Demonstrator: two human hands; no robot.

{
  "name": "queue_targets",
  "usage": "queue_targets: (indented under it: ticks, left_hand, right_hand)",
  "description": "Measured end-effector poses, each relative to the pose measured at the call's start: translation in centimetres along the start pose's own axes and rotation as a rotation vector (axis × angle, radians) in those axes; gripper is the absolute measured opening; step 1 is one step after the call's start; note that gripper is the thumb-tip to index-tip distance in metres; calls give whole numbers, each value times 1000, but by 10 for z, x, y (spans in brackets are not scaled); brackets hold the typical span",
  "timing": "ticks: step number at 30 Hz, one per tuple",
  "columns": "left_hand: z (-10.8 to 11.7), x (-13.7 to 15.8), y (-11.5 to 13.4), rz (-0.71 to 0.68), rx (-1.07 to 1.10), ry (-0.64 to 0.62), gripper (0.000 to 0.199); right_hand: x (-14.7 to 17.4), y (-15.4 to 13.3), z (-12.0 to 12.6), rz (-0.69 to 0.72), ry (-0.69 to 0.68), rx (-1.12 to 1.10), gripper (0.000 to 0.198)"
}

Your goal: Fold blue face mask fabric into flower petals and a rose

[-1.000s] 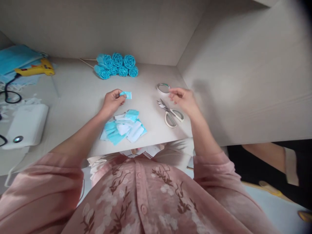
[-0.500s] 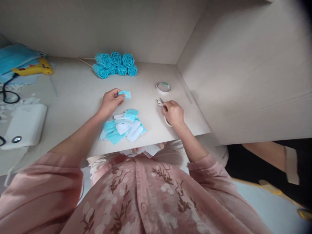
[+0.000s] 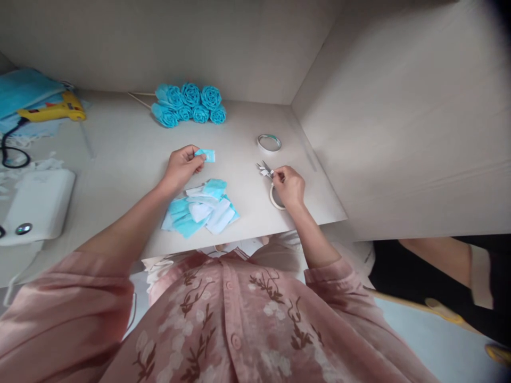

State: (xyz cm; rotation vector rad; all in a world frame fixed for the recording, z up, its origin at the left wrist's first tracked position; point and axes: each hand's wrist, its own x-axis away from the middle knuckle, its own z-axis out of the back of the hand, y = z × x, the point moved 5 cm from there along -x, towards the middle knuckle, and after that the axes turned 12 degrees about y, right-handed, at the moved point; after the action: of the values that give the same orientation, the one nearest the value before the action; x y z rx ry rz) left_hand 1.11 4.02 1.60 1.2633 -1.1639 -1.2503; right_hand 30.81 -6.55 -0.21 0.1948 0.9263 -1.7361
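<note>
My left hand [image 3: 182,166] is closed, pinching a small piece of light-blue mask fabric [image 3: 209,156] above the table. My right hand [image 3: 290,185] is closed too, its thumb and forefinger together on a small white strip [image 3: 272,173] that looks like tape. Beside these fingertips are the blades of a pair of scissors [image 3: 266,165], with more white bits on them; their handles are hidden. A roll of tape [image 3: 273,199] lies partly under my right hand. Between my arms is a pile of cut blue and white mask fabric [image 3: 199,207].
Several blue fabric roses [image 3: 189,103] on sticks lie near the back panel. Another tape roll [image 3: 269,143] lies behind the scissors. At left are a yellow glue gun [image 3: 54,110], blue masks [image 3: 27,88] and a white power bank [image 3: 42,205]. A person's arm [image 3: 435,260] shows beyond the right panel.
My right hand has shifted slightly right and away from the scissors, with the white strip at its fingertips. More of the tape roll beneath shows. My left hand keeps its hold on the fabric.
</note>
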Motion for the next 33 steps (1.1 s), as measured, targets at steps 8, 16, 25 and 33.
queue_targets:
  ticks: [8,16,25,33]
  left_hand:
    - [-10,14,10,31,49,-174,14]
    - [-12,20,14,56,56,-248,17]
    - [-11,19,15,51,54,-237,17]
    - [-11,19,14,52,69,-242,17]
  right_hand:
    - [-12,-52,19,59,87,-490,19]
    - [-4,-143,6,762,276,-370,17]
    - [-2,-148,-23,779,65,-287,25]
    - [3,-152,-25,857,148,-246,25]
